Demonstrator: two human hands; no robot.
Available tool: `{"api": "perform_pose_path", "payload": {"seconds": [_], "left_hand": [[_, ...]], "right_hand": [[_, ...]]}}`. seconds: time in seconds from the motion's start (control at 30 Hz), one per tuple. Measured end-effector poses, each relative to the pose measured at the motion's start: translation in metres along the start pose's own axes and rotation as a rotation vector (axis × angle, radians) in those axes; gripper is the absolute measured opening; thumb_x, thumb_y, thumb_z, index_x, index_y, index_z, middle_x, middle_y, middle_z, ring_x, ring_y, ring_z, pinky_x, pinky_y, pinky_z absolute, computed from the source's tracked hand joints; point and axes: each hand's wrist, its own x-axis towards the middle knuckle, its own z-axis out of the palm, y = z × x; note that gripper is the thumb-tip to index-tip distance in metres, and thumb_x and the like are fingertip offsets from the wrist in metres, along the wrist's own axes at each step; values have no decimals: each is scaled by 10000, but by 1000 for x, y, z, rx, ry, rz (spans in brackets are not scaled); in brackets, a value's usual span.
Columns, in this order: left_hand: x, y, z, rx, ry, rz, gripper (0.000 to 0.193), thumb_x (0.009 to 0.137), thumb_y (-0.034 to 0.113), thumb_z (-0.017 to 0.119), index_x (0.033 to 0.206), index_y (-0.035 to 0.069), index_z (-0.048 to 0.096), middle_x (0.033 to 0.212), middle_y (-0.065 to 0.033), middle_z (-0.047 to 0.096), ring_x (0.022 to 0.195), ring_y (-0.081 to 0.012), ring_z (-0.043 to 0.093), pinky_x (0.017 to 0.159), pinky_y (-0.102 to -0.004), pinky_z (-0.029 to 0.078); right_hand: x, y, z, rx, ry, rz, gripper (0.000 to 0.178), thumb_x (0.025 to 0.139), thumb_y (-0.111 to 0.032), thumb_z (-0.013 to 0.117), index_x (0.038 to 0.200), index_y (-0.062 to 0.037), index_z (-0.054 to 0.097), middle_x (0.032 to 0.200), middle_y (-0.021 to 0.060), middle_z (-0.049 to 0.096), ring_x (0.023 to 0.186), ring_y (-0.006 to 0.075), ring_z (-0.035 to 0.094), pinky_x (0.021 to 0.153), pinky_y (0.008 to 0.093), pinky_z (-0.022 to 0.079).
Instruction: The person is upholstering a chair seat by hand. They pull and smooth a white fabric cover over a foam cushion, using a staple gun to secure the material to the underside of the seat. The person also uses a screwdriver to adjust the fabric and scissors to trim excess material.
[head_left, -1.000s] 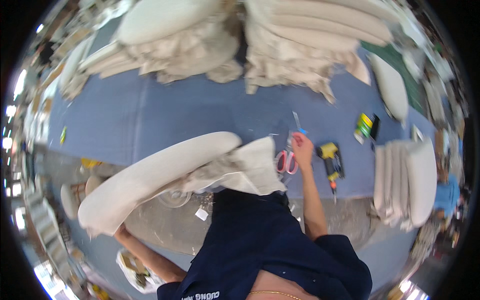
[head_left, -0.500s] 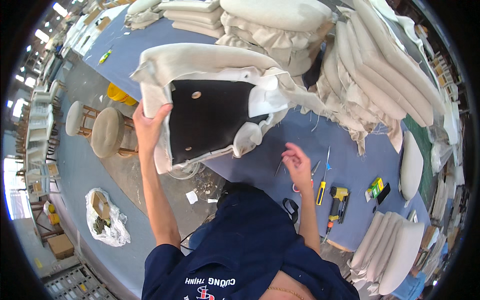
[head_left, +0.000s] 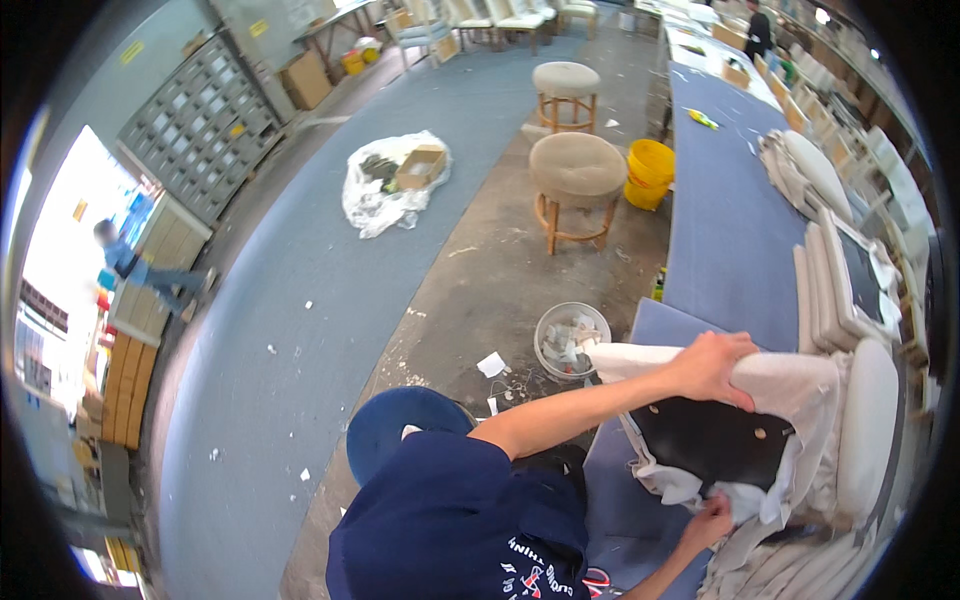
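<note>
A chair cushion (head_left: 700,440) with a black underside and beige fabric folded around its edges stands tilted on the blue-covered table. My left hand (head_left: 715,370) clasps its upper edge, thumb on the near side and fingers over the fabric. At its lower edge my right hand (head_left: 712,522) has its fingers closed on the white lining (head_left: 742,500); the fingertips are partly hidden there. Loose beige fabric (head_left: 815,425) hangs from the cushion's right side. Red-handled scissors (head_left: 597,582) lie on the table near my body.
Stacked cushions (head_left: 865,430) crowd the table's right side, with more (head_left: 825,280) farther along. Beside the table stand a scrap bucket (head_left: 572,340), a yellow bucket (head_left: 650,173) and two round stools (head_left: 575,170). A blue round seat (head_left: 405,430) is behind me. Another person (head_left: 140,265) is far left.
My view has swung left, toward the floor and stools. My right hand, earlier off the cushion with fingers loosely curled, is now at its white lining. My left hand still grips the cushion.
</note>
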Motion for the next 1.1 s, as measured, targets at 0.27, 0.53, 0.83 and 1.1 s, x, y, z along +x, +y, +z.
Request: {"api": "perform_pose_path", "payload": {"seconds": [0.27, 0.53, 0.83, 1.1], "left_hand": [[1, 15, 8, 13, -97, 89, 695, 669, 563, 840, 1038, -1, 672, 995, -142, 643, 902, -388, 657, 753, -492, 509], [47, 4, 43, -477, -134, -132, 586, 951, 563, 616, 1062, -8, 689, 1137, -140, 689, 1012, -285, 670, 885, -420, 508], [149, 56, 105, -635, -627, 40, 211, 1026, 159, 564, 1038, -12, 687, 810, -63, 694, 648, -110, 667, 568, -271, 552], [143, 82, 134, -638, -777, -27, 215, 915, -11, 474, 1000, -7, 671, 782, -25, 640, 646, -82, 574, 584, -254, 482]], "right_hand": [[99, -155, -138, 348, 684, -566, 483, 968, -312, 632, 596, -16, 544, 541, 55, 499, 498, 168, 481, 458, 334, 444], [270, -29, -108, 455, -182, -348, 250, 993, -95, 633, 1192, 51, 673, 928, 18, 709, 793, 116, 643, 685, 232, 508], [193, -117, -120, 627, 257, -172, 394, 905, 20, 494, 1277, 11, 626, 923, 11, 609, 818, 88, 565, 645, 221, 435], [176, -71, -138, 748, 95, -65, 263, 1019, -220, 546, 1056, 12, 664, 775, -19, 576, 659, 54, 500, 569, 227, 414]]}}
